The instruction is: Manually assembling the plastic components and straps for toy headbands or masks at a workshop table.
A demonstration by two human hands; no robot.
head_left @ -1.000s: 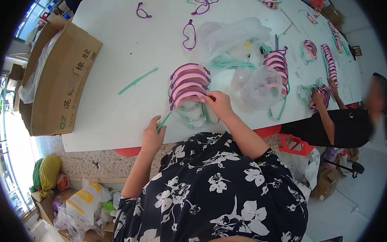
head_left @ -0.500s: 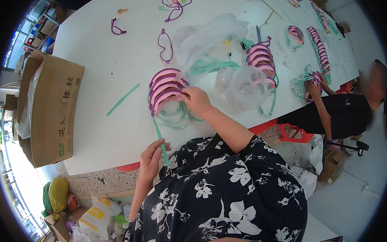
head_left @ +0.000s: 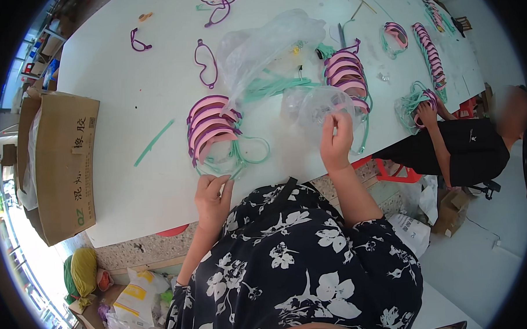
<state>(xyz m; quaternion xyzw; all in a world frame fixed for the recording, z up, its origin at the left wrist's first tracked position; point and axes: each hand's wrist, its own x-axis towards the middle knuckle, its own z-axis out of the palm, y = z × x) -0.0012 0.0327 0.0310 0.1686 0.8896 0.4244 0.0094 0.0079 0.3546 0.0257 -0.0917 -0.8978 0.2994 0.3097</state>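
A stack of pink goggles with purple rims (head_left: 207, 129) lies on the white table (head_left: 119, 187) in front of me, with teal straps (head_left: 240, 159) trailing from it. My left hand (head_left: 212, 198) rests at the table's near edge just below that stack, its fingertips pinched on the end of a teal strap. My right hand (head_left: 335, 141) reaches further right and grips the edge of a small clear plastic bag (head_left: 316, 104). A second stack of pink goggles (head_left: 344, 74) sits behind that bag.
An open cardboard box (head_left: 54, 166) stands at the table's left end. A loose teal strip (head_left: 153, 142), bare purple frames (head_left: 205, 62), a big clear bag (head_left: 271, 42) and a teal strap bundle (head_left: 272, 86) lie about. A co-worker (head_left: 466, 146) handles goggles (head_left: 424, 101) at right.
My right hand left the near goggle stack and moved right to the small clear bag. My left hand brought the teal strap down to the table's edge below the stack.
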